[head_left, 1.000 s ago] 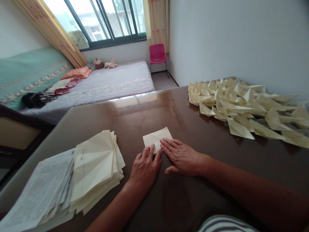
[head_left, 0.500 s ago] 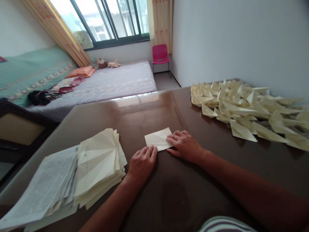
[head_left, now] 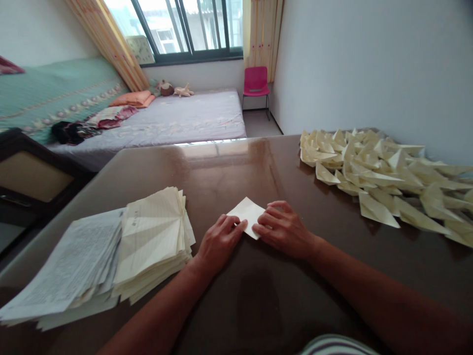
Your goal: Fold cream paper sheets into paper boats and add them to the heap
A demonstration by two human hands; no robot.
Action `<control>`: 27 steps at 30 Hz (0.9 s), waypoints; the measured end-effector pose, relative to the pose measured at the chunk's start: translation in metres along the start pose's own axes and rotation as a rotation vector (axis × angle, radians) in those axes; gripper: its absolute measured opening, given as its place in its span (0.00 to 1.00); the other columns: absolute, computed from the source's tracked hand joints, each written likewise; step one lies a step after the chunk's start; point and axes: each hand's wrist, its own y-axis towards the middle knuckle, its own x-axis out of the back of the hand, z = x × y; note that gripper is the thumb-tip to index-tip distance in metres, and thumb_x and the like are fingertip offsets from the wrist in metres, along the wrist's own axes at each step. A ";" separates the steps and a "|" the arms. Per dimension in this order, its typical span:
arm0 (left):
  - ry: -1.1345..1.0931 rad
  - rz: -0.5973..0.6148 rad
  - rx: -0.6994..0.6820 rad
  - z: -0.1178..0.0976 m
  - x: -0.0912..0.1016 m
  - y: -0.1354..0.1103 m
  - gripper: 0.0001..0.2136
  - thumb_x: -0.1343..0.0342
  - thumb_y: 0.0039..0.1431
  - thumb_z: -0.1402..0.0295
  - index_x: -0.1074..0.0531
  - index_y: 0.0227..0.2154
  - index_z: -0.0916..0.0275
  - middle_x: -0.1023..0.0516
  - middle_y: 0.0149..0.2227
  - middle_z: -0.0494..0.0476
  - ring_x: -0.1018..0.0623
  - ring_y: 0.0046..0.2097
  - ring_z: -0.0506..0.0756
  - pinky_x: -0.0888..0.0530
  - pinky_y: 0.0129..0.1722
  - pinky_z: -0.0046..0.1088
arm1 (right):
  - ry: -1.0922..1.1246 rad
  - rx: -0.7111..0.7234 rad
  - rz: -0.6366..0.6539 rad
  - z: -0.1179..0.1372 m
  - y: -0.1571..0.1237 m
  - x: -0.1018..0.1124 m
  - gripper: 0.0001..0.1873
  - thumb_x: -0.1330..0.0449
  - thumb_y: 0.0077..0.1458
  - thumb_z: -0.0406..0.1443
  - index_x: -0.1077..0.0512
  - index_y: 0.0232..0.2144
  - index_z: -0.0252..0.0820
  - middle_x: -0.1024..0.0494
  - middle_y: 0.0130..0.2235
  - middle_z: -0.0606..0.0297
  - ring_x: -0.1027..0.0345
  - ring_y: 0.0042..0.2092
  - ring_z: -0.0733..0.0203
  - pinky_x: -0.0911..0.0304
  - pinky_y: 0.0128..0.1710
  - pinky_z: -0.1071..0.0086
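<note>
A small cream folded sheet of paper (head_left: 248,213) lies on the dark brown table (head_left: 229,167) in front of me, turned so one corner points away. My left hand (head_left: 219,241) pinches its near left edge with curled fingers. My right hand (head_left: 286,229) grips its right side, fingertips bent onto the paper. Both hands meet at the sheet's near corner.
A thick stack of cream and printed sheets (head_left: 111,251) lies at the left. A heap of several folded paper shapes (head_left: 380,170) covers the table's right side by the wall. Beyond the table are a bed (head_left: 173,118), a pink chair (head_left: 255,84) and a window.
My hands went from lying flat on the paper to pinching it. The sheet has turned from a flat rectangle to corner-up, and the view has shifted a little.
</note>
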 end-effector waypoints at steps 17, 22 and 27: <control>-0.243 0.143 0.181 0.005 0.000 -0.009 0.10 0.50 0.64 0.65 0.28 0.44 0.60 0.21 0.41 0.54 0.25 0.46 0.54 0.26 0.45 0.30 | 0.810 -0.559 0.074 -0.028 0.001 -0.022 0.16 0.47 0.60 0.44 0.26 0.32 0.38 0.25 0.29 0.67 0.33 0.32 0.64 0.38 0.32 0.72; -0.361 0.103 0.329 0.004 -0.003 -0.011 0.28 0.49 0.63 0.65 0.51 0.63 0.60 0.20 0.40 0.52 0.24 0.46 0.52 0.26 0.46 0.30 | 0.503 -0.658 0.023 -0.020 0.008 -0.033 0.12 0.46 0.58 0.42 0.28 0.34 0.40 0.28 0.25 0.69 0.37 0.27 0.65 0.42 0.29 0.72; -0.249 0.100 0.200 0.002 -0.002 -0.010 0.13 0.53 0.65 0.67 0.29 0.50 0.60 0.21 0.39 0.56 0.26 0.44 0.54 0.25 0.44 0.30 | 0.339 -0.636 0.011 -0.017 0.008 -0.043 0.11 0.48 0.59 0.40 0.29 0.39 0.43 0.22 0.35 0.64 0.31 0.34 0.60 0.39 0.34 0.70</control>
